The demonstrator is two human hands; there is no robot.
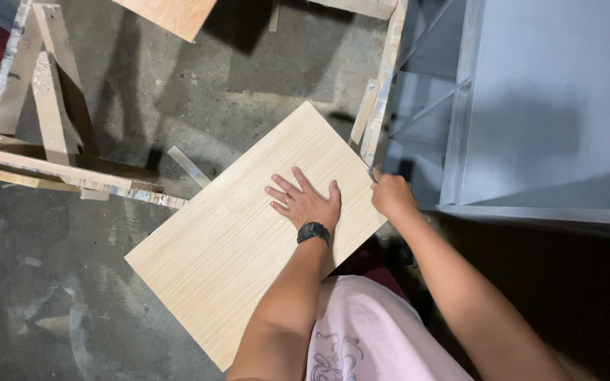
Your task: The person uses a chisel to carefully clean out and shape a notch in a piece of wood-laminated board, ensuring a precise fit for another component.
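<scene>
A person looks down at a rectangular wood-veneer panel (248, 233), pale with fine straight grain, held tilted above a stained concrete floor (51, 282). The left hand (306, 203) lies flat on the panel's face near its right edge, fingers spread and pressing down; a black wristwatch (313, 232) sits on that wrist. The right hand (392, 195) is closed in a fist at the panel's right edge, apparently pinching a small tool or the edge itself; which one cannot be told.

The panel looks stiff, thin and fairly light, with a smooth face that could slide under a palm and corners that may chip. Its long edges seem the safest places to hold it.

Just right of the panel stands a grey painted cabinet (531, 113) with open shelves. Left of the panel are rough wooden sawhorses (44, 92), and beyond its far corner another plywood sheet (171, 14).
</scene>
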